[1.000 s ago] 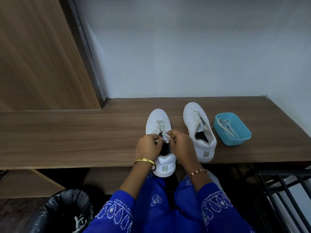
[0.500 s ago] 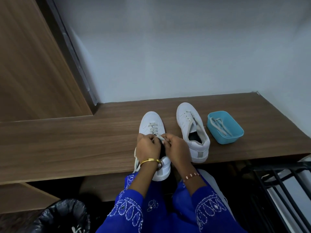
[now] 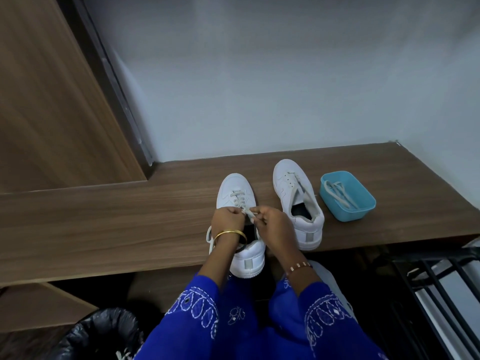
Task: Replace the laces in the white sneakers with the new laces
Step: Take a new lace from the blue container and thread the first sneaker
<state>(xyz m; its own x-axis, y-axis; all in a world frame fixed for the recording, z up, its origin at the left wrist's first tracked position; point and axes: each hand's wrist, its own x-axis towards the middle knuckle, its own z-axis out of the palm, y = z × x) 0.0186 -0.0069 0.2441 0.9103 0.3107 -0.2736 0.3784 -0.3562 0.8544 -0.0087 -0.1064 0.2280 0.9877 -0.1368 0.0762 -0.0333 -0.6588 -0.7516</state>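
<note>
Wooden shelf [image 3: 109, 229] bore both sneakers. Left sneaker [image 3: 235, 193] was laced over its lower eyelets; right sneaker [image 3: 296, 196] looked only partly laced. Blue tray [image 3: 363, 203] held another lace [image 3: 337, 193]. Left hand [image 3: 228, 221] and right hand [image 3: 272, 224] each pinched the lace ends [image 3: 248, 213] at the left sneaker's upper eyelets.

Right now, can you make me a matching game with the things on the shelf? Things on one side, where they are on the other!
Things:
1. left hand
2. right sneaker
3. blue tub
4. black bin bag

Places or states:
A. holds spare laces
B. pinches a lace on the left sneaker
C. down below the shelf
D. stands untouched, mostly unlaced

Pairs: 1-B, 2-D, 3-A, 4-C
</note>
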